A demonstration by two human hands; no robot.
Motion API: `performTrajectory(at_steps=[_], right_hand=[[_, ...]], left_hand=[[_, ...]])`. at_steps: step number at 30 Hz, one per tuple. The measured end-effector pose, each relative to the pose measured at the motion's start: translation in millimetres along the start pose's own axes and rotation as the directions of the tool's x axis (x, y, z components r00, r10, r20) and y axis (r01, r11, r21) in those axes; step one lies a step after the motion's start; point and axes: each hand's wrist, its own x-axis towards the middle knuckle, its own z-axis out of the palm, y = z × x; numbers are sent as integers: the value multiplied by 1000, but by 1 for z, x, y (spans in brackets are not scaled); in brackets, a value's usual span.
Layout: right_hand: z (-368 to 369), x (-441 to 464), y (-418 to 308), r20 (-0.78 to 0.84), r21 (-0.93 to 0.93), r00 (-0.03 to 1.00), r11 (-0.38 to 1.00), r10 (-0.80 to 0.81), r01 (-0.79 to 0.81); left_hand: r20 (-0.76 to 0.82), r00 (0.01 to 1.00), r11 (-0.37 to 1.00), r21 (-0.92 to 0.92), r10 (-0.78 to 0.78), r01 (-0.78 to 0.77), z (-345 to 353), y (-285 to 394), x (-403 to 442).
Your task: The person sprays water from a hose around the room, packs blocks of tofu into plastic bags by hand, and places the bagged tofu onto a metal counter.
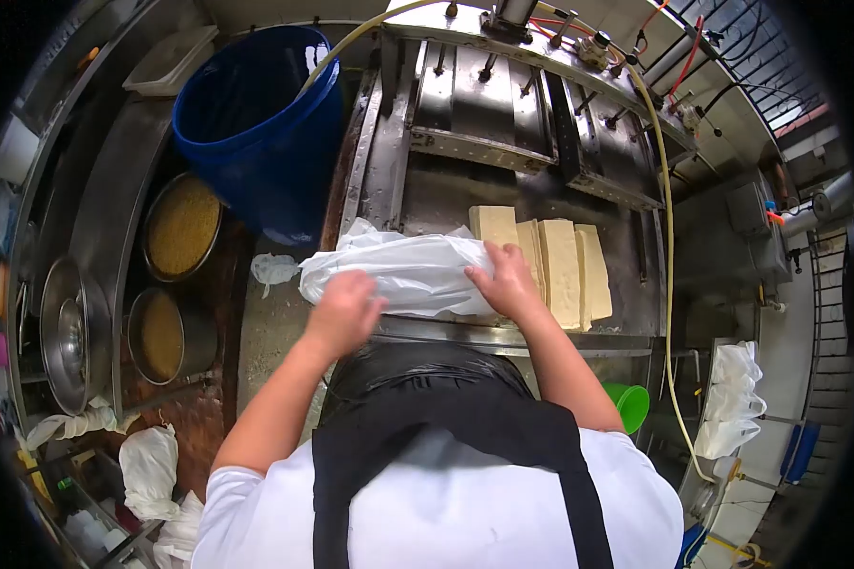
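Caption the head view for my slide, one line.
Left hand and right hand at crinkled white plastic, beside pale blocks on a metal table.

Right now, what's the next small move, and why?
Probably settle the left hand onto the left end of the white plastic: that end looks loose and crumpled, while the right hand is at the opposite end, beside the pale slabs.
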Motion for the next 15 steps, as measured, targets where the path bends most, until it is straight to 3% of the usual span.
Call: performTrajectory(at_steps=[1,2,3,4,5,6,8,9,11,12,15], right_hand=[[-6,0,-10,-186,-161,974,982,-126,97],[-7,1,-17,-344,-330,898,931,-273,157],[-5,6,-22,-343,-329,897,930,-279,164],[-3,13,-26,-199,-216,867,883,-458,417],[1,18,-33,-79,-64,773,777,-629,626],[19,22,-36,55,-33,741,741,-669,671],[56,41,-36,455,-95,797,868,-397,487],[67,50,-37,452,-91,794,865,-405,493],[81,69,-38,417,-152,882,940,-220,306],[82,77,-35,420,-146,880,940,-224,309],[91,89,-12,546,-295,812,860,-206,416]], left_hand=[[78,990,993,-21,118,-117,14,7,5],[74,991,993,-17,114,-113,25,12,10],[114,988,986,119,105,-119,33,17,16],[154,984,959,252,90,-127,41,18,21],[182,980,953,272,81,-130,51,12,28],[181,980,953,276,78,-127,58,7,33],[459,887,942,320,-59,-102,66,3,41],[455,888,939,328,-64,-100,65,9,42],[688,686,971,203,-235,129,61,29,40],[794,577,981,165,-194,103,56,36,39],[860,500,984,16,-105,179,66,24,18]])
